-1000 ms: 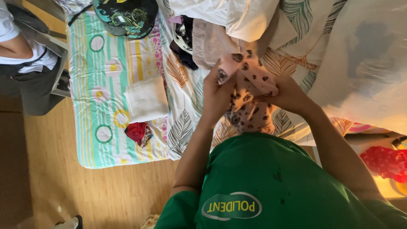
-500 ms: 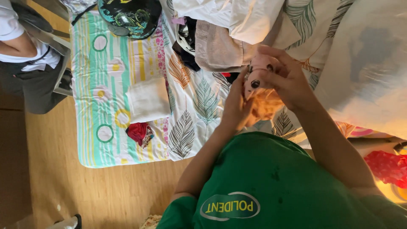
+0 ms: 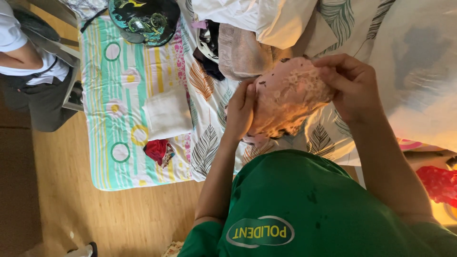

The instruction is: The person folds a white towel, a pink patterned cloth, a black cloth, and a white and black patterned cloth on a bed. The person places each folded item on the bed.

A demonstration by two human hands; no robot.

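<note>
A small pink garment with dark spots (image 3: 285,102) is held up between both my hands above the bed. My left hand (image 3: 240,112) presses against its left side with fingers flat. My right hand (image 3: 350,85) grips its top right edge. The cloth is bunched and its pale inner side faces me. Below it lies a leaf-patterned sheet (image 3: 209,147).
A folded white cloth (image 3: 166,114) and a small red item (image 3: 158,151) rest on a striped mat (image 3: 114,138). A dark patterned bag (image 3: 145,19), a heap of clothes (image 3: 243,52) and white bedding (image 3: 257,16) lie at the top. Another person (image 3: 28,71) sits at left on the wooden floor (image 3: 109,219). A red cloth (image 3: 438,183) lies at right.
The garment has been turned so its pale inner side shows, and both hands have spread apart on it and lifted it slightly.
</note>
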